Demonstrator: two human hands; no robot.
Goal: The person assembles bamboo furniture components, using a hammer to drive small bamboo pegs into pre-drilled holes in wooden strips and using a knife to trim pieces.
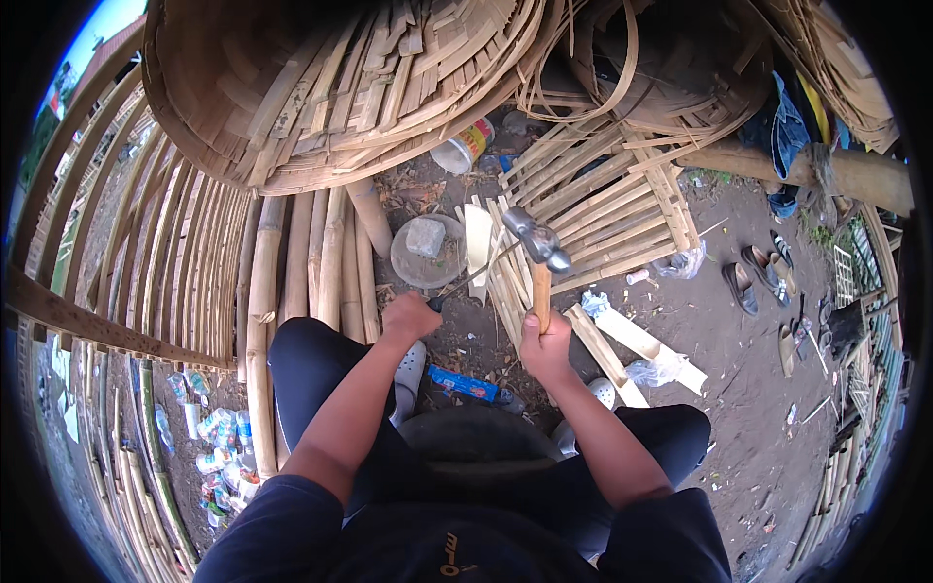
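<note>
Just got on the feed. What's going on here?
A person's right hand grips a ball-peen hammer by its wooden handle; the left hand holds a thin, dark-handled metal tool. Beyond the hands, a slatted bamboo panel lies on the ground, with a grey stone block to its left.

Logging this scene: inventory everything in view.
Hammer: one, silver and tan, centre
Thin tool: one, dark handle, centre
Stone: one, grey, on round slab
Slatted panel: one, tan, beyond hammer
Strips: several, pale, centre
Poles: several, tan, left
Fence: one, brown, far left
Baskets: several, tan, top
Bucket: one, white, upper centre
Packet: one, blue, lower centre
Bottles: several, clear, lower left
Shoes: several, dark, right
Cloth: some, blue, upper right
Clogs: two, grey, lower centre
Left hand: one, bare, on tool
Right hand: one, bare, on hammer
</note>
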